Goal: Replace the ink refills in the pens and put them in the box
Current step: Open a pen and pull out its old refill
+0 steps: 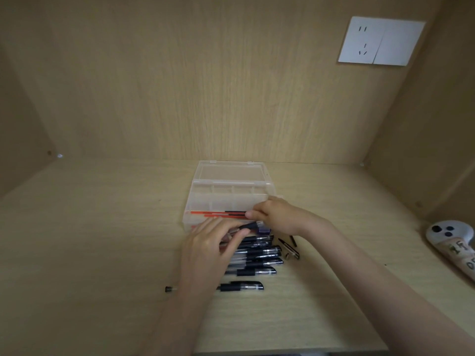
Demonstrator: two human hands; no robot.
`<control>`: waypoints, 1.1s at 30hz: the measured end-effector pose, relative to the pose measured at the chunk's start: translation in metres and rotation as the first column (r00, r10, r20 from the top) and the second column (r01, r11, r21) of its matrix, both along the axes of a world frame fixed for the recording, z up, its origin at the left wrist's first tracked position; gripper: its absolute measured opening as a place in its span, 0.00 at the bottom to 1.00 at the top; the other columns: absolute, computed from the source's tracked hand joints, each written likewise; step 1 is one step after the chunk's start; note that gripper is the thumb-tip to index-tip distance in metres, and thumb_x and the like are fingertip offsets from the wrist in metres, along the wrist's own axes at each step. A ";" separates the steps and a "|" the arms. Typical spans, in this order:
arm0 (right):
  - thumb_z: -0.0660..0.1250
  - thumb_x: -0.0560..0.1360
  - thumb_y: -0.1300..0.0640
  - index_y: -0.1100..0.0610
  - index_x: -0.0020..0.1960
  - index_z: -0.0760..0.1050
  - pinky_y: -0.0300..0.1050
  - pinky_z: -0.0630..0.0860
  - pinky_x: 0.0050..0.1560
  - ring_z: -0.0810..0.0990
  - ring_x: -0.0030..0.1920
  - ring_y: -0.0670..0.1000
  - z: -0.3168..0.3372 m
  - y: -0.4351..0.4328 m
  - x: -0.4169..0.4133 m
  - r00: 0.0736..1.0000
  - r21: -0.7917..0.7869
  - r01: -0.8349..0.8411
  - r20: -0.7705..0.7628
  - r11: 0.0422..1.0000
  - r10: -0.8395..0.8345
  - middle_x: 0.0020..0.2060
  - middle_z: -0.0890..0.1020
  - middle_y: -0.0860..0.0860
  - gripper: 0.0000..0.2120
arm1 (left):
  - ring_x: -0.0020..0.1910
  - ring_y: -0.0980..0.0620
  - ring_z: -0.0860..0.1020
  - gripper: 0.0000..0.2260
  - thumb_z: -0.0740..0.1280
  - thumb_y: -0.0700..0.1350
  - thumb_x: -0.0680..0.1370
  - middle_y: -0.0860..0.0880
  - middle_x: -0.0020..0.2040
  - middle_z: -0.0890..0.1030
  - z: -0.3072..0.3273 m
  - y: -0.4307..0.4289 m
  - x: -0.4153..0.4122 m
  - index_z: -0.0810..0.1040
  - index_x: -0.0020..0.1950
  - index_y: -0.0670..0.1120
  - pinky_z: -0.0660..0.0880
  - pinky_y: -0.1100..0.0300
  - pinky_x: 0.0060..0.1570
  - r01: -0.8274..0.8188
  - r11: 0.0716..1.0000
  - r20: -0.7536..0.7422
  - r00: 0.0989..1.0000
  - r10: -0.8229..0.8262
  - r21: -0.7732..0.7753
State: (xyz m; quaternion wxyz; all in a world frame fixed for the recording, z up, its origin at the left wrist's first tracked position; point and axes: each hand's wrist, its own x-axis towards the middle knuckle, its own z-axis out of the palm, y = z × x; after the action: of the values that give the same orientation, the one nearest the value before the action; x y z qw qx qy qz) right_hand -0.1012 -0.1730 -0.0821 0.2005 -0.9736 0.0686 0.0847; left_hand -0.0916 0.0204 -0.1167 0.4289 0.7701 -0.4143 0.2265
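Observation:
A clear plastic box (195, 201) lies open on the wooden desk, its lid flat behind it. Red and black refills (218, 214) lie in its front compartment. My left hand (205, 253) pinches a black pen (250, 225) just in front of the box. My right hand (275, 217) holds the same pen at its right end, over the box's front right corner. Several black pens (257, 255) lie in a row on the desk under and beside my left hand. One more pen (243, 287) lies nearest me, partly hidden by my left wrist.
Small black pen parts (289, 249) lie right of the pen row. A white handheld controller (449, 237) rests at the desk's right edge. A wall socket plate (380, 41) is on the back panel. Wooden side walls close in left and right.

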 end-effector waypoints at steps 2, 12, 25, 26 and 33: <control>0.51 0.77 0.36 0.51 0.56 0.76 0.58 0.67 0.65 0.69 0.61 0.59 -0.001 -0.002 0.001 0.998 -0.010 0.022 -0.055 1.000 -0.022 0.58 0.73 0.59 0.24 | 0.40 0.60 0.76 0.10 0.63 0.56 0.76 0.59 0.42 0.80 0.000 -0.001 0.000 0.80 0.50 0.53 0.73 0.59 0.42 -0.007 1.000 0.003 1.000 0.007 0.003; 0.51 0.79 0.39 0.56 0.59 0.73 0.49 0.67 0.61 0.72 0.58 0.55 0.010 0.003 0.002 0.988 0.091 -0.013 -0.150 0.996 0.026 0.56 0.77 0.55 0.24 | 0.41 0.61 0.76 0.11 0.63 0.55 0.76 0.59 0.42 0.80 -0.001 -0.001 0.000 0.80 0.50 0.52 0.74 0.59 0.42 -0.003 1.000 0.006 1.000 0.003 0.010; 0.71 0.72 0.57 0.53 0.41 0.79 0.37 0.72 0.45 0.77 0.38 0.42 0.009 0.000 -0.014 0.978 0.422 -0.022 0.196 0.906 -0.067 0.37 0.81 0.46 0.02 | 0.42 0.64 0.74 0.10 0.63 0.55 0.76 0.61 0.42 0.78 0.001 -0.001 0.000 0.80 0.50 0.53 0.72 0.62 0.43 -0.013 1.000 -0.002 1.000 0.013 -0.008; 0.73 0.71 0.58 0.53 0.40 0.79 0.36 0.72 0.44 0.76 0.37 0.42 0.011 0.001 -0.017 0.958 0.445 -0.005 0.258 0.895 -0.123 0.36 0.81 0.46 0.03 | 0.42 0.63 0.75 0.09 0.63 0.55 0.76 0.61 0.42 0.79 0.001 0.000 0.000 0.80 0.50 0.53 0.72 0.61 0.43 -0.013 1.000 -0.008 1.000 0.013 -0.014; 0.75 0.66 0.60 0.57 0.42 0.81 0.34 0.75 0.42 0.78 0.37 0.45 0.025 0.004 -0.055 0.843 0.793 -0.063 0.367 0.606 -0.393 0.35 0.82 0.47 0.06 | 0.39 0.58 0.77 0.14 0.62 0.56 0.76 0.57 0.41 0.79 0.000 0.002 0.003 0.81 0.49 0.49 0.76 0.54 0.39 -0.079 0.993 -0.100 0.993 0.070 -0.086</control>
State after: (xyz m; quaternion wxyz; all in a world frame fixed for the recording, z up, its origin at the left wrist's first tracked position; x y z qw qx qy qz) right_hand -0.1566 -0.1689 -0.0573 0.6200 -0.7626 0.0630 -0.1732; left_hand -0.0888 0.0228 -0.1167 0.4739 0.7751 -0.3535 0.2230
